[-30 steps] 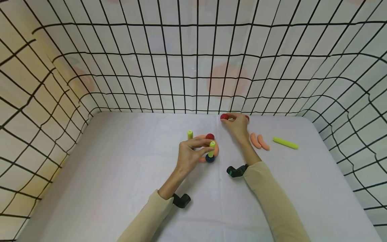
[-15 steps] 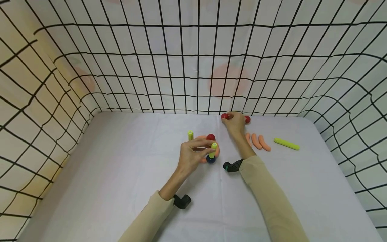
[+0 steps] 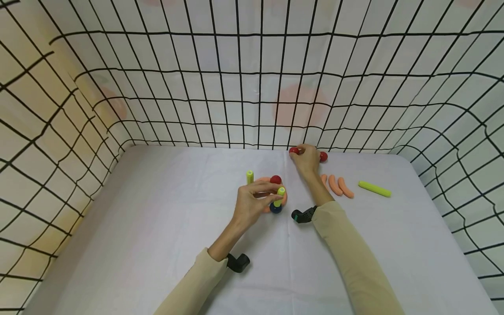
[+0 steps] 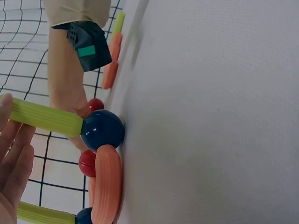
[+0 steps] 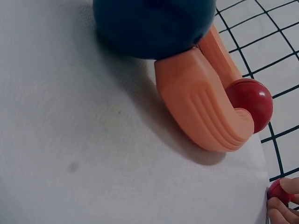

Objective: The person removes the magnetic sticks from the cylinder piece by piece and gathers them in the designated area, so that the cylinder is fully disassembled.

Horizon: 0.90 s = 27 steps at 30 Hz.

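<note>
In the head view my left hand (image 3: 252, 203) pinches a lime-green toy rod (image 3: 279, 197) between thumb and fingers. The rod stands upright on a dark blue ball (image 4: 103, 130), which joins a curved orange piece (image 4: 108, 182). Several curved orange pieces form a ring on the table, with a red ball (image 3: 276, 180) at its far side. A second lime-green rod (image 3: 250, 176) stands upright at the ring's left. At the table's far edge my right hand (image 3: 307, 162) holds another red ball (image 3: 294, 150) in its fingertips; the right wrist view shows those fingers (image 5: 280, 212) around it.
Just right of the right hand lies a loose red ball (image 3: 323, 156). Loose curved orange pieces (image 3: 335, 185) and a lime-green rod (image 3: 374, 189) lie farther right on the white-covered table (image 3: 157, 210). A black wire grid (image 3: 260, 87) walls the back and sides.
The right forearm has shifted slightly left, uncovering a third loose orange piece and more of the loose red ball. My left hand keeps its pinch on the rod.
</note>
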{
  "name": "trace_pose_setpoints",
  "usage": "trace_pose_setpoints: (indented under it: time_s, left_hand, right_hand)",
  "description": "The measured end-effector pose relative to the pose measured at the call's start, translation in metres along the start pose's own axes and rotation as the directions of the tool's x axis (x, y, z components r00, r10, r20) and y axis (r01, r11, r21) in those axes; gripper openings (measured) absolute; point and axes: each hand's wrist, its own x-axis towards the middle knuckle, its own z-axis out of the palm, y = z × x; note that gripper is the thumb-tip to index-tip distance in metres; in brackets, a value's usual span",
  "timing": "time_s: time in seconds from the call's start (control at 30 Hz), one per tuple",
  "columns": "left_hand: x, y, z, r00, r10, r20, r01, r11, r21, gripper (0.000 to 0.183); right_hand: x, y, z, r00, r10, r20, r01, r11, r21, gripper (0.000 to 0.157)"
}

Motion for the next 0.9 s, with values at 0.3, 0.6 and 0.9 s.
trace_pose_setpoints:
  time_s: [0.3, 0.6, 0.9]
  left_hand:
    - [0.0, 0.001, 0.0, 1.0, 0.008, 0.016, -0.008, 1.0, 0.001, 0.023]
    - [0.0, -0.001, 0.0, 1.0, 0.019, 0.023, -0.019, 1.0, 0.005, 0.024]
    - [0.001, -0.002, -0.001, 0.999, 0.046, 0.012, -0.046, 0.999, 0.008, 0.024]
  right_hand:
    - [-0.001, 0.0, -0.007, 1.0, 0.023, 0.001, -0.023, 1.0, 0.011, 0.037]
    - [-0.018, -0.005, -0.033, 1.0, -0.019, -0.021, 0.021, 0.997, 0.078, 0.036]
    - [-0.044, 0.0, -0.06, 0.989, -0.028, 0.147, 0.029, 1.0, -0.008, 0.044]
